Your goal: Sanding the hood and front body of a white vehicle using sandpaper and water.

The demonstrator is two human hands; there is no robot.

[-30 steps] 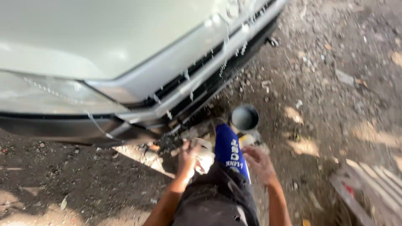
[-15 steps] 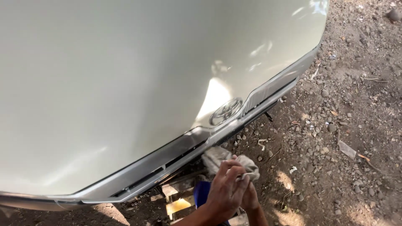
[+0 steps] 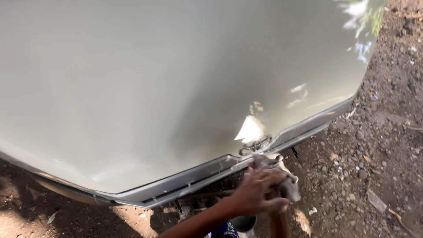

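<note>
Since the half-second-earlier shot, the view has lifted a bit, so the pale car bonnet (image 3: 176,79) fills even more of the frame and the round emblem (image 3: 255,144) at its front edge sits lower and further right. Both hands stay bunched just below that emblem: the left hand (image 3: 257,194) lies on top, fingers curled tight round a grubby grey rag (image 3: 282,174). Right hand (image 3: 277,207) is mostly hidden under it, so can't tell its fingers. Below the emblem, near the bottom edge, a blue container (image 3: 224,230) with white print peeks out beside a dark round pot (image 3: 243,222). Gravelly dirt ground (image 3: 374,154) spreads right of the emblem.
</note>
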